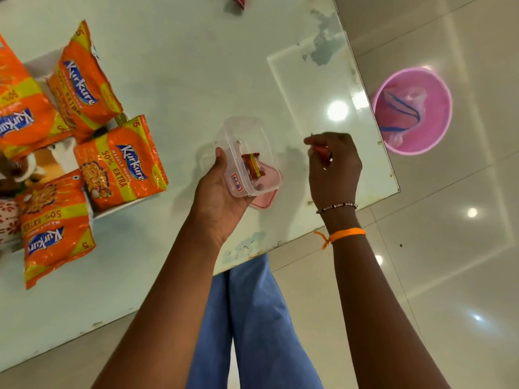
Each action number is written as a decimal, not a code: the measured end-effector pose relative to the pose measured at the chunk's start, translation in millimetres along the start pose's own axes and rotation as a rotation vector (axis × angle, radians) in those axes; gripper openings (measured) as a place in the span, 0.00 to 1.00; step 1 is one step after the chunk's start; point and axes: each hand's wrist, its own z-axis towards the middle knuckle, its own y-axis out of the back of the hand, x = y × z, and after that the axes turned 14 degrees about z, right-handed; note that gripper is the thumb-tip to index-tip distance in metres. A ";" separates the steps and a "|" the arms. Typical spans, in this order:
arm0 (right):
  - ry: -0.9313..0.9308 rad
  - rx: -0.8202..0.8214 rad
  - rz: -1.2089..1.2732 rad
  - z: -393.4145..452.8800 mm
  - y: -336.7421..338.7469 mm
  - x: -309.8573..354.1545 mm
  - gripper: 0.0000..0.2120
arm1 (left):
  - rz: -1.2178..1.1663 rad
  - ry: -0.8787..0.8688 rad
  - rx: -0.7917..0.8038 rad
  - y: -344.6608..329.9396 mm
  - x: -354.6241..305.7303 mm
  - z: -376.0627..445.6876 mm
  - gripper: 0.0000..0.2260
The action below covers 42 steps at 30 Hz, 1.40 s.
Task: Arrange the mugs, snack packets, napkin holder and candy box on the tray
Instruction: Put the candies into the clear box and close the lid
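Observation:
My left hand (222,192) grips a clear plastic candy box (248,147), lifted and tilted above the glass table; a few red-wrapped candies (254,164) lie inside, and its pink lid (264,199) shows under the box. My right hand (334,167) hovers to the right of the box, fingers closed on a small red candy (321,150). Several orange snack packets (120,161) lie on the white tray (120,206) at the left. A mug (33,161) is partly hidden between the packets.
The glass table (182,66) ends at a corner near my right hand. A pink bin (412,110) with a plastic liner stands on the tiled floor beyond that edge. A red wrapper (238,1) lies at the far side of the table.

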 end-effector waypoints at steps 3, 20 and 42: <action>0.136 0.200 0.133 -10.0 -6.2 33.6 0.10 | -0.024 0.005 -0.005 -4.6 -4.3 2.4 0.17; 0.215 0.471 -0.233 150.0 -114.1 78.9 0.29 | -0.252 -0.162 -0.029 2.2 -56.4 19.6 0.27; 0.276 0.450 0.125 -36.5 -39.6 81.1 0.14 | -0.322 -0.117 -0.090 29.1 -24.9 -17.4 0.18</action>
